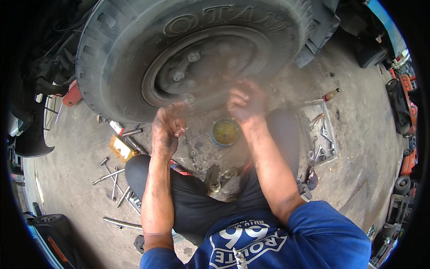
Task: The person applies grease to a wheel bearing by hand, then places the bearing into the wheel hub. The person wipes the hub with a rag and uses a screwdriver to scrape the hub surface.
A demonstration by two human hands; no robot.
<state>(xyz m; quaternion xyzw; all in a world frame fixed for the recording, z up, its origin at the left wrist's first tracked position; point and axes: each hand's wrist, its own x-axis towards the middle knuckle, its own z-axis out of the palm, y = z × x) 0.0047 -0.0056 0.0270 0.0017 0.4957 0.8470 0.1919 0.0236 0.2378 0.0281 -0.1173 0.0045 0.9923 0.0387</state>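
Note:
My left hand is raised in front of the large truck tyre, fingers curled. A small, shiny, ring-like metal piece shows blurred at its fingertips; its kind is unclear. My right hand hovers to the right with bent, closed fingers, smeared by motion, so anything in it is hidden. Both hands are dark with grime. Behind them sits the wheel hub with large lug nuts, partly hazy. Below and between my hands, a round tub of yellowish-green contents stands on the floor.
Left on the concrete floor lie wrenches and bars, metal tubes and a yellow box. A metal tray of tools sits at right, a small bottle beyond it. Vehicle parts line the far right.

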